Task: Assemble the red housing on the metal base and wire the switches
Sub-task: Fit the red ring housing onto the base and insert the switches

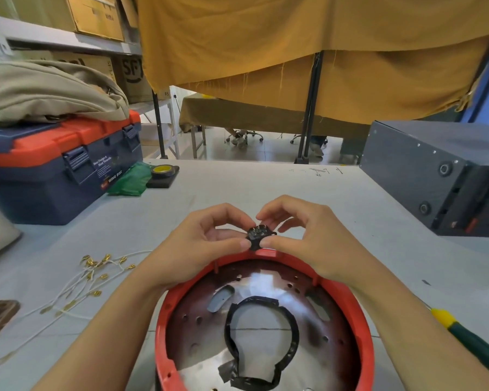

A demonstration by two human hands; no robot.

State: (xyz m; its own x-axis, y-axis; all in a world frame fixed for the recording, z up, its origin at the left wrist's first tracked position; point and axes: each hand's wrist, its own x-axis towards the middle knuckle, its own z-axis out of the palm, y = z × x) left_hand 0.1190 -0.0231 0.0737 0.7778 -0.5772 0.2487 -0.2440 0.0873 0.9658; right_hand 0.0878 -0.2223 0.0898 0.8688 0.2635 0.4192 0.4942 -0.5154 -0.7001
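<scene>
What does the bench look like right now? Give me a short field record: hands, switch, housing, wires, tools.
left hand: pinches the black switch from its left side
right hand: pinches the same switch from the right
switch: held at the far rim of the red housing; whether seated cannot be told
metal base: inside the housing, black tape round its central opening
wires: loose white leads with brass terminals, on the table left of the housing
screwdriver: lying at the right
toolbox: closed, far left

Grey table (266, 182) with toolbox (60, 167), terminal-tipped wires (76, 280), red housing (362, 328), perhaps a screwdriver (469, 337).
</scene>
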